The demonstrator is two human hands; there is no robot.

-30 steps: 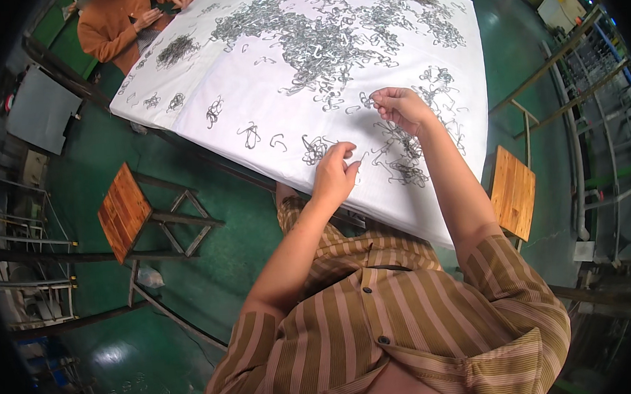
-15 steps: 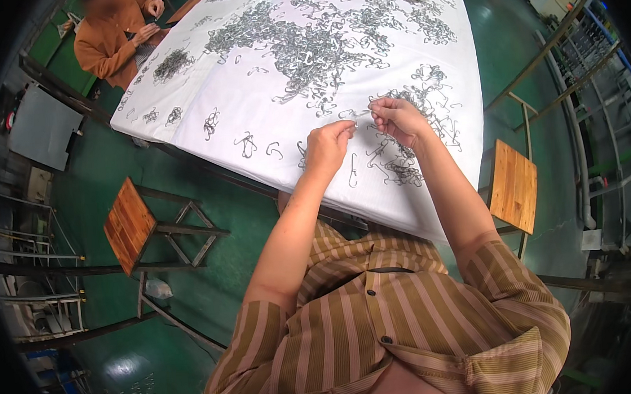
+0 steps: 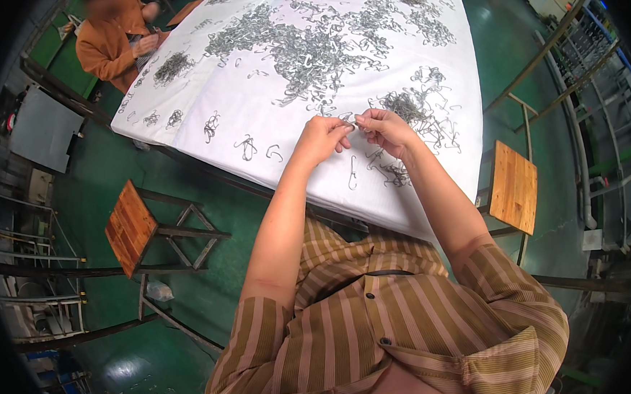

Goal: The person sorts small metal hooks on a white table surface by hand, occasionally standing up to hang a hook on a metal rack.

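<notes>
Above the near part of the white-covered table [image 3: 226, 152], my two hands meet fingertip to fingertip. My left hand [image 3: 319, 140] is closed in a pinch, and so is my right hand [image 3: 389, 130]. Between their fingertips shows a small dark wire hook [image 3: 351, 123], partly hidden by the fingers. Just below them on the cloth lies a long bent wire piece [image 3: 352, 173]. A tangle of wire hooks [image 3: 407, 106] lies beyond and right of my right hand, with more hooks [image 3: 398, 176] under that wrist.
A wide heap of wire hooks [image 3: 307, 57] covers the table's middle, with small clusters along the left edge. At the far left a person in an orange top [image 3: 107, 40] works at the table. Wooden stools [image 3: 131, 228] stand left and right [image 3: 513, 187].
My right hand has moved left and slightly down, closing the gap to my left hand. The left hand has shifted slightly. The other person's hands have moved.
</notes>
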